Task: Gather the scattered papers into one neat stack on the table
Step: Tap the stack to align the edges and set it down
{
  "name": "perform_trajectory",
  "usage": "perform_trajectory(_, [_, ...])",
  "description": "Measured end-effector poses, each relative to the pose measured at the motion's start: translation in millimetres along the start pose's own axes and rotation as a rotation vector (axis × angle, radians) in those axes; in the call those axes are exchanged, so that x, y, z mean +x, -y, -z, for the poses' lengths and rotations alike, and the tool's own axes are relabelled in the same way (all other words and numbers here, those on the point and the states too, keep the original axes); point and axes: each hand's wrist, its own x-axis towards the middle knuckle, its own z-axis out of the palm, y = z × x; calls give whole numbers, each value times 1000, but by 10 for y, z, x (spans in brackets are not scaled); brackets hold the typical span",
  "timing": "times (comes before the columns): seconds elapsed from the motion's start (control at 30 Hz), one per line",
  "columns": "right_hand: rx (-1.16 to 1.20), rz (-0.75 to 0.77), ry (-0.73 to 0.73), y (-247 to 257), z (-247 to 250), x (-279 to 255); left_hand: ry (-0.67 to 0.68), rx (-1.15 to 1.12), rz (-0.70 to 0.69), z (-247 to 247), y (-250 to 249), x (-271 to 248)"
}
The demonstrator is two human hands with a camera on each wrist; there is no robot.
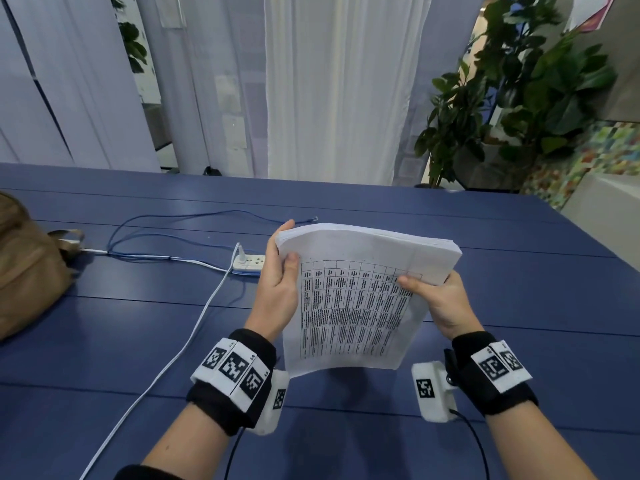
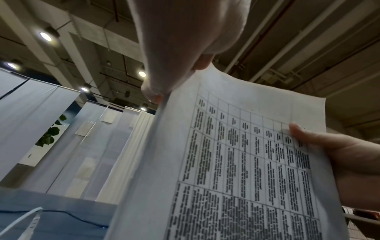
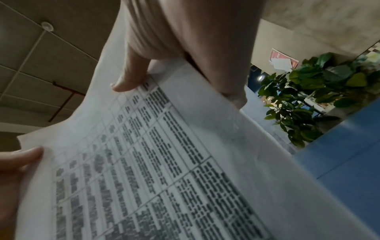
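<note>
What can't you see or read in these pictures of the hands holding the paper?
- Words in the printed table on the white paper stack: too small in the head view, blurred in the right wrist view.
- Fingers of the left hand and right hand: behind the stack, only the thumbs show.
- Brown fabric bag: cut off by the head view's left edge.
- White power strip: partly hidden by the left hand.

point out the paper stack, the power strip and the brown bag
paper stack (image 1: 349, 306), head view, middle of the printed table
power strip (image 1: 250, 262), head view, its white top face
brown bag (image 1: 24, 271), head view, its side
</note>
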Motion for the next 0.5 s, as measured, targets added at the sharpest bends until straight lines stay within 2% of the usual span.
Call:
perform_trajectory(0.13, [31, 26, -17, 5, -53, -48, -45, -45, -24, -72, 10, -4])
perform_trajectory(0.27, [17, 67, -87, 117, -71, 33, -145, -12, -139, -115, -63, 38])
perform_trajectory(0.33, [-1, 81, -81, 169, -71, 68, -153, -21, -177, -94, -73, 89])
perform_trajectory(0.4, [-43, 69, -38, 160, -49, 62, -137, -56, -148, -55, -14, 71])
perform_trajectory(0.5, [-106, 18, -9, 86, -76, -15, -144, -216, 17, -34, 83, -49])
